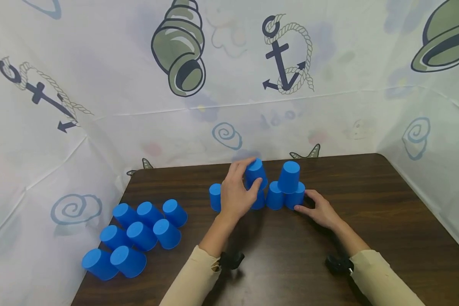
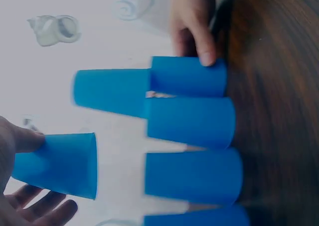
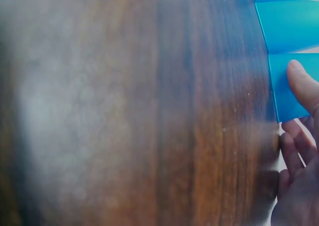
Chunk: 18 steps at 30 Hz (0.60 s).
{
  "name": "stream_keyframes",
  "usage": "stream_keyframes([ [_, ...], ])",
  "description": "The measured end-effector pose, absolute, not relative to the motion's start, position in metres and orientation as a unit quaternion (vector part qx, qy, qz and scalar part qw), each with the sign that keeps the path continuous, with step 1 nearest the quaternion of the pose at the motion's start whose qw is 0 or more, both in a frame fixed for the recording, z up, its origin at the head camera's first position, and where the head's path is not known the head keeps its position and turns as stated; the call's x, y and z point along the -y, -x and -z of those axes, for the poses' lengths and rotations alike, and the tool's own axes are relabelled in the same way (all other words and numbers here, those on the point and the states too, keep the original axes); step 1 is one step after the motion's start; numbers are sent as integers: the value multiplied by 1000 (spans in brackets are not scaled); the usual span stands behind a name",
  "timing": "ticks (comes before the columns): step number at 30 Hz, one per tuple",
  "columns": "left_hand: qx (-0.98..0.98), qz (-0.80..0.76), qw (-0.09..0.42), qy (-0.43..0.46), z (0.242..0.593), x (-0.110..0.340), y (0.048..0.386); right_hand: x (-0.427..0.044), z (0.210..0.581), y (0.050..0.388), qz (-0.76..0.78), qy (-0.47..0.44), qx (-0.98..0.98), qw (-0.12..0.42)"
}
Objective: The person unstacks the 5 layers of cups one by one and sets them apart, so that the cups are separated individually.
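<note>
My left hand grips an upside-down blue cup between thumb and fingers. In the left wrist view the held cup hangs apart from the row below. That row of upside-down blue cups stands along the table's far side, with a left cup and a middle cup; my left hand hides part of it. One blue cup rests on the two rightmost cups. My right hand holds the row's right-end cup, thumb on its front, fingers partly hidden at its far side.
Several more upside-down blue cups stand in rows on the left of the dark wooden table. A patterned white cloth hangs behind the table and at its sides. A dark wrist device sits on each arm.
</note>
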<state>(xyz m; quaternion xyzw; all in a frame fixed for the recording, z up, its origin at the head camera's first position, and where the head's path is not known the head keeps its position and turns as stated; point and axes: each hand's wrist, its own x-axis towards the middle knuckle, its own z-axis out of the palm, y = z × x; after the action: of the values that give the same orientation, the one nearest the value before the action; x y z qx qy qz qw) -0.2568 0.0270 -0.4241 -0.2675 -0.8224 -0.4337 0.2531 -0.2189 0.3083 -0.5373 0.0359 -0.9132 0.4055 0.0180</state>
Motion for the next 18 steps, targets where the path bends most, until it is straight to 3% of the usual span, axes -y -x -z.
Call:
stream_keyframes([
  [9,835,435,232,243,386,68,202,-308,539,216,-407,-33,913,13],
  [18,870,402,262,114,405,161,135,-308,538,217,-404,-33,914,14],
])
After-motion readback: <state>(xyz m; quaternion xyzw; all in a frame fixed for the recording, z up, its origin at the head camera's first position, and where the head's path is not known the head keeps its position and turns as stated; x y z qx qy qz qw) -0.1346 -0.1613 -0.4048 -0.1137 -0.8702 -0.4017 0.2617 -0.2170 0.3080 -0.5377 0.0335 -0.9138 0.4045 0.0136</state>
